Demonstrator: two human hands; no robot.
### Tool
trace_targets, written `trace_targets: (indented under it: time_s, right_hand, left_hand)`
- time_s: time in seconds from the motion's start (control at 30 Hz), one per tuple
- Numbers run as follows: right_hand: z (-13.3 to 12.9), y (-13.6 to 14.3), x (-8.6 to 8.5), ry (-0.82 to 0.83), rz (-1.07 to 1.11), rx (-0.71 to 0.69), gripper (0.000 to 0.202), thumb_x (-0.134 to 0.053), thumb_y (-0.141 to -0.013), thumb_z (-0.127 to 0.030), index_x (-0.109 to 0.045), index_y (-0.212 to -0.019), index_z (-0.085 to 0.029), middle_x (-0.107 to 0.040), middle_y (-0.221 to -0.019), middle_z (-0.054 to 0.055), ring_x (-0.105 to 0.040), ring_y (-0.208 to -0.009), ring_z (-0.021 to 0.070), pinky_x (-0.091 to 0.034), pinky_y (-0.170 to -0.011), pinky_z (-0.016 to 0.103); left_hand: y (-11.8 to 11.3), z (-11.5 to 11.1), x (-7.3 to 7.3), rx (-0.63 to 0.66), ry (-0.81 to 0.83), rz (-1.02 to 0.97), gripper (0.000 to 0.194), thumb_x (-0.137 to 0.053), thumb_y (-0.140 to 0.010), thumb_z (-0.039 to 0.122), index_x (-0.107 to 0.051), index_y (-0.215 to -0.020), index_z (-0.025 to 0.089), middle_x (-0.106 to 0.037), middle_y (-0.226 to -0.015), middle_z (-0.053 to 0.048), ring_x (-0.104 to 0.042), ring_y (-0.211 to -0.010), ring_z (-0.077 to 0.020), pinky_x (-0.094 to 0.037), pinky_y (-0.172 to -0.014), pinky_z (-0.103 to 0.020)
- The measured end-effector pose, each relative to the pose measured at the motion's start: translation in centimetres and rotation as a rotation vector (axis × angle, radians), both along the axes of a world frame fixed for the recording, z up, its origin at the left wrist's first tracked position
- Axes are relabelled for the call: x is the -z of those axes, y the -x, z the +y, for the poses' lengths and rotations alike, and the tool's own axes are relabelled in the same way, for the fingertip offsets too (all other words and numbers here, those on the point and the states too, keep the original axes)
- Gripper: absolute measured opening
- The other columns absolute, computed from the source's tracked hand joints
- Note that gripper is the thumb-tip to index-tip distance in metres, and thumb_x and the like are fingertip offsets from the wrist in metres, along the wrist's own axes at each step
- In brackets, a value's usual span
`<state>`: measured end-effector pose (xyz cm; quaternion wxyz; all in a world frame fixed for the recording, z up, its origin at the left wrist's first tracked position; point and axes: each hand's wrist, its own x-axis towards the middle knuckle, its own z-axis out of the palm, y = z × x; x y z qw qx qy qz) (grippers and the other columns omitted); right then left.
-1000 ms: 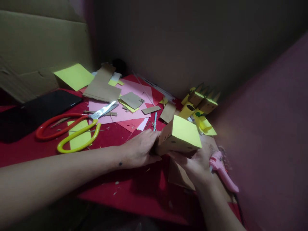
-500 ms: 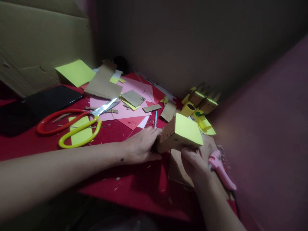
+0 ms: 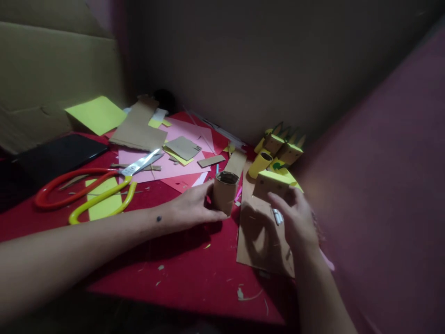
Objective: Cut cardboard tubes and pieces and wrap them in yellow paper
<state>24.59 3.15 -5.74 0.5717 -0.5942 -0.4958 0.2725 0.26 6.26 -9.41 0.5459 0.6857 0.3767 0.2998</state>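
Observation:
My left hand (image 3: 194, 204) is wrapped round an upright brown cardboard tube (image 3: 225, 195), open at the top, on the red tabletop. To the right, my right hand (image 3: 295, 215) is at a cardboard box with a yellow top (image 3: 273, 182); its thumb and fingers are spread near the box's front, and whether they grip it is unclear. Beneath that hand is a flat cardboard sheet (image 3: 253, 246) with small white pieces (image 3: 277, 216) on it. Behind the box stands a yellow tube (image 3: 260, 164).
Large scissors (image 3: 128, 176) with red and yellow handles lie at left, beside a black flat object (image 3: 62, 153). Pink paper (image 3: 146, 167) and cardboard scraps (image 3: 182, 147) spread behind. Small yellow-topped boxes (image 3: 291, 152) stand at the back right. A pink tool (image 3: 327, 260) shows partly past my right wrist.
The yellow-topped box has moved away from my left hand, back and right onto the cardboard sheet. The brown tube in my left hand now shows. The view has shifted slightly.

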Motion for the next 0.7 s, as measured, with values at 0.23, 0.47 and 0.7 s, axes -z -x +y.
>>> trace_targets:
  time_s: [0.23,0.47,0.7]
  right_hand:
    - [1.6,-1.7,2.6,0.136,-0.193,-0.054,0.053,-0.078,-0.066,-0.030,-0.064,-0.116,-0.021,-0.074,-0.110,0.013,-0.070,-0.105,0.0350,-0.056,-0.089,0.051]
    - [2.3,-2.4,4.0,0.135,-0.309,0.011,0.069,-0.064,-0.067,-0.019,-0.055,-0.136,-0.020,-0.067,-0.122,0.017,-0.060,-0.120,0.0397,-0.043,-0.106,0.063]
    - [-0.5,0.5,2.2,-0.276,-0.364,0.008,0.068,-0.066,-0.082,-0.023,-0.046,-0.147,-0.025,-0.051,-0.148,0.016,-0.049,-0.137,0.0347,-0.039,-0.114,0.058]
  left_hand:
    - [0.0,0.2,-0.3,-0.081,-0.007,-0.046,0.050,-0.077,-0.065,0.043,-0.060,-0.104,0.017,-0.074,-0.102,-0.013,-0.070,-0.098,-0.0335,-0.055,-0.088,-0.050]
    - [0.0,0.4,0.6,-0.083,0.026,-0.030,0.056,-0.077,-0.064,0.046,-0.059,-0.108,0.016,-0.074,-0.105,-0.016,-0.070,-0.100,-0.0359,-0.054,-0.090,-0.052]
    - [0.3,-0.3,-0.3,-0.023,0.058,-0.075,0.049,-0.077,-0.067,0.042,-0.060,-0.105,0.016,-0.073,-0.103,-0.013,-0.068,-0.098,-0.0330,-0.054,-0.088,-0.048]
